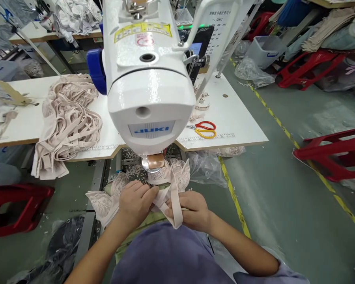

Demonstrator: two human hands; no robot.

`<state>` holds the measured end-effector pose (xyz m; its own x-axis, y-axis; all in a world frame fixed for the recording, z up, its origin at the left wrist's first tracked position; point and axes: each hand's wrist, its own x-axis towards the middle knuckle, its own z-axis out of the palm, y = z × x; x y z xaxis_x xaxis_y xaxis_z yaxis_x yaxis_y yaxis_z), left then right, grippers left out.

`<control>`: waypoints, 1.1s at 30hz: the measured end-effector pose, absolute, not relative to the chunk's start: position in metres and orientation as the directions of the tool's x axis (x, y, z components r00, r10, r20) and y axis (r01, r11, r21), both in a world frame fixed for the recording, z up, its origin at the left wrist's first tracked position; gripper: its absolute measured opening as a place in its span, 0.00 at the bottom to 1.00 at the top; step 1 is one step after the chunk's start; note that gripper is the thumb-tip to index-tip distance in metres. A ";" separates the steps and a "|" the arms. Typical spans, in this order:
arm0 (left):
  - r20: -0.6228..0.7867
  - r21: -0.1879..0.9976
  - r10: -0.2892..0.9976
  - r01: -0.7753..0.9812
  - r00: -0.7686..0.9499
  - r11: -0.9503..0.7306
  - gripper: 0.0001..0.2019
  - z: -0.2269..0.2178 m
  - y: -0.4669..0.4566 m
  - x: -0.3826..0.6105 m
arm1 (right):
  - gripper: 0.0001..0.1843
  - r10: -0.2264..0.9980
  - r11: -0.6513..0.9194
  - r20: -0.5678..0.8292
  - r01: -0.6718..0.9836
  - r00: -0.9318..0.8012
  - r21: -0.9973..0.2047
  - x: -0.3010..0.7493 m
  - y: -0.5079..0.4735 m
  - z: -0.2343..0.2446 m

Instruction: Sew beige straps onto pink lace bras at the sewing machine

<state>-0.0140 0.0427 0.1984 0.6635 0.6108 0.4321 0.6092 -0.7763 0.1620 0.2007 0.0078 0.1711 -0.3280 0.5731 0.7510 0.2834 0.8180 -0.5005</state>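
A white Juki sewing machine (149, 79) fills the middle of the view. Just below its head lies a beige lace garment piece (106, 203) with a flat beige strap (175, 203). My left hand (135, 203) is closed, pinching the lace near the needle area. My right hand (193, 211) is closed on the strap, which loops over its fingers. Both hands sit close together in front of the machine's foot.
A heap of beige lace pieces (68, 122) lies on the white table (239, 118) at left. Red and yellow scissors (204, 129) rest on the table at right. Red stools (334, 152) and a yellow floor line (272, 114) are to the right.
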 end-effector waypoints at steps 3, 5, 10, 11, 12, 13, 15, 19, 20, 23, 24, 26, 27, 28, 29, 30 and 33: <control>0.449 0.159 0.606 0.609 0.656 -0.777 0.06 0.200 0.042 -0.015 | 0.07 0.574 0.817 0.738 0.315 -0.355 -0.484 0.200 0.008 0.171; 0.465 0.164 0.605 0.609 0.646 -0.776 0.06 0.200 0.042 -0.016 | 0.07 0.578 0.814 0.732 0.309 -0.360 -0.491 0.199 0.008 0.171; 0.545 0.258 0.502 0.435 0.672 -0.863 0.08 0.202 0.043 -0.021 | 0.08 0.613 0.789 0.736 0.181 -0.285 -0.587 0.197 0.008 0.173; 0.551 0.279 0.478 0.390 0.684 -0.878 0.07 0.202 0.043 -0.022 | 0.08 0.624 0.779 0.731 0.154 -0.276 -0.607 0.197 0.008 0.173; 0.554 0.295 0.462 0.356 0.692 -0.887 0.07 0.202 0.042 -0.022 | 0.08 0.636 0.768 0.722 0.132 -0.271 -0.627 0.197 0.008 0.173; 0.558 0.311 0.455 0.334 0.694 -0.890 0.06 0.202 0.042 -0.023 | 0.08 0.646 0.758 0.714 0.110 -0.271 -0.643 0.197 0.007 0.173; 0.557 0.341 0.454 0.307 0.695 -0.889 0.04 0.201 0.040 -0.024 | 0.07 0.650 0.748 0.706 0.070 -0.283 -0.660 0.197 0.006 0.173; 0.570 0.355 0.429 0.261 0.701 -0.898 0.03 0.200 0.036 -0.025 | 0.06 0.622 0.759 0.724 0.002 -0.299 -0.651 0.196 0.004 0.171; 0.576 0.353 0.425 0.257 0.698 -0.900 0.03 0.200 0.035 -0.025 | 0.06 0.619 0.759 0.727 -0.010 -0.298 -0.651 0.195 0.003 0.171; 0.592 0.340 0.422 0.262 0.687 -0.903 0.04 0.200 0.033 -0.026 | 0.06 0.615 0.756 0.733 -0.048 -0.290 -0.653 0.194 0.003 0.171; 0.597 0.329 0.415 0.262 0.687 -0.907 0.04 0.201 0.032 -0.027 | 0.07 0.611 0.757 0.736 -0.056 -0.291 -0.651 0.194 0.003 0.172; 0.603 0.308 0.394 0.252 0.694 -0.917 0.05 0.201 0.031 -0.028 | 0.07 0.609 0.758 0.737 -0.060 -0.293 -0.650 0.193 0.003 0.172; 0.606 0.304 0.389 0.250 0.694 -0.919 0.06 0.201 0.030 -0.029 | 0.07 0.611 0.756 0.735 -0.057 -0.293 -0.652 0.192 0.002 0.172; 0.610 0.304 0.386 0.246 0.692 -0.920 0.06 0.202 0.029 -0.029 | 0.07 0.614 0.754 0.733 -0.057 -0.294 -0.654 0.191 0.002 0.172; 0.611 0.306 0.388 0.246 0.690 -0.920 0.05 0.202 0.028 -0.029 | 0.07 0.619 0.749 0.730 -0.061 -0.290 -0.660 0.190 0.001 0.172; 0.612 0.305 0.390 0.249 0.689 -0.919 0.04 0.202 0.028 -0.029 | 0.07 0.625 0.743 0.728 -0.070 -0.281 -0.666 0.189 0.001 0.171; 0.601 0.290 0.391 0.266 0.697 -0.919 0.05 0.203 0.025 -0.028 | 0.08 0.619 0.740 0.733 -0.103 -0.281 -0.665 0.189 -0.001 0.170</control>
